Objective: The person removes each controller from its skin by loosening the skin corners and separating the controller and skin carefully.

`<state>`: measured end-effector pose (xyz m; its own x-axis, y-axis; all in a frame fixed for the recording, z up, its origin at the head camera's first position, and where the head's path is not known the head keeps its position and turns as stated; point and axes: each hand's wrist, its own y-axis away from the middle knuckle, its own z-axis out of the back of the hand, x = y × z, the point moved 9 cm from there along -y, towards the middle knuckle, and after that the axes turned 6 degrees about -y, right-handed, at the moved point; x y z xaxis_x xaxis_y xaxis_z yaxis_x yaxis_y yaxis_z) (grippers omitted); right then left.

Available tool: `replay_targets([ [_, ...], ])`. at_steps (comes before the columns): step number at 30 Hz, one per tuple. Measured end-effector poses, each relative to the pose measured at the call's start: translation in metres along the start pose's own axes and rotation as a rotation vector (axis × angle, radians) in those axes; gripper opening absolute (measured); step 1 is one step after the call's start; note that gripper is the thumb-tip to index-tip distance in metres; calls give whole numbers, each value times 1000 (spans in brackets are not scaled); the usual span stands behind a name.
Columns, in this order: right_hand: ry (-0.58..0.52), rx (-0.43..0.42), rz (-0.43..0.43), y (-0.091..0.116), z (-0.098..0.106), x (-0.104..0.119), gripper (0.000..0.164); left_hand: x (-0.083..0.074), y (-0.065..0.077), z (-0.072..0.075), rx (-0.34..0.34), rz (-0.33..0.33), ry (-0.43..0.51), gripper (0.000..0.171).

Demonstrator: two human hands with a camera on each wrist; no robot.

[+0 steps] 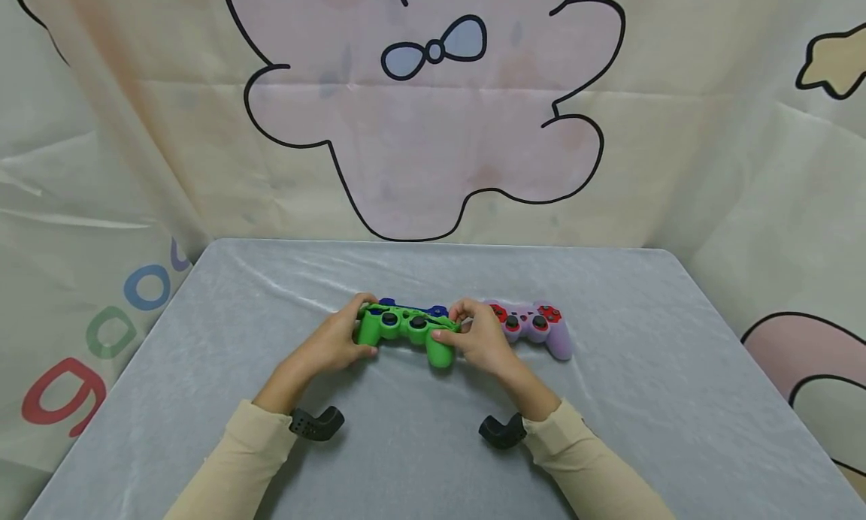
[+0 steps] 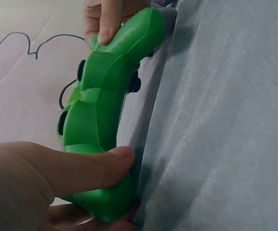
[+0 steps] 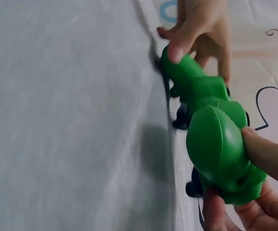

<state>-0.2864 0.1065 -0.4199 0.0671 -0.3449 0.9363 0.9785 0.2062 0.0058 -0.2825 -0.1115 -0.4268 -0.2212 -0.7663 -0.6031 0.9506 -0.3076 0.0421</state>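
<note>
Green glossy two-handled gamepad (image 1: 404, 322) is hanging between both hands: L hand (image 1: 333, 342) is gripping one end, R hand (image 1: 482, 341) pinching t'other; prob. needing level, steady support.

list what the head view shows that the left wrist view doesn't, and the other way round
Head only: blue bow, yellow star, black wrist mounts and the red parts of the purple controller.
Left wrist only: tiny bumps on the right handle of the green controller.
Both: the green controller, left grip and right grip holding it, grey cloth, backdrop.
</note>
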Motion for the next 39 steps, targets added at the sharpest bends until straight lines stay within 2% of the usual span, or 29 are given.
replay_targets([
  [3,49,2,5,0,-3,-1,31,0,2,2,-2,11,-55,76],
  [7,152,46,35,1,-11,0,40,-5,6,4,-2,12,-123,63],
  [9,190,71,59,1,-14,1,41,-10,7,6,-36,5,-156,55],
  [12,197,86,81,2,-16,1,41,-23,7,8,-116,-59,-173,52],
  [14,196,88,88,3,-17,1,42,-32,5,3,-140,-106,-155,55],
  [17,205,90,92,3,-19,1,43,-44,3,-8,-135,-159,-135,55],
  [21,217,83,91,4,-21,4,44,-52,2,-19,-129,-163,-163,50],
  [25,218,63,98,5,-20,7,42,-56,2,-22,-128,-171,-171,46],
  [34,217,54,135,9,-22,12,39,-58,0,-17,-185,-102,-101,15],
  [39,225,49,156,12,-26,16,40,-53,0,-14,-211,-39,-16,6],
])
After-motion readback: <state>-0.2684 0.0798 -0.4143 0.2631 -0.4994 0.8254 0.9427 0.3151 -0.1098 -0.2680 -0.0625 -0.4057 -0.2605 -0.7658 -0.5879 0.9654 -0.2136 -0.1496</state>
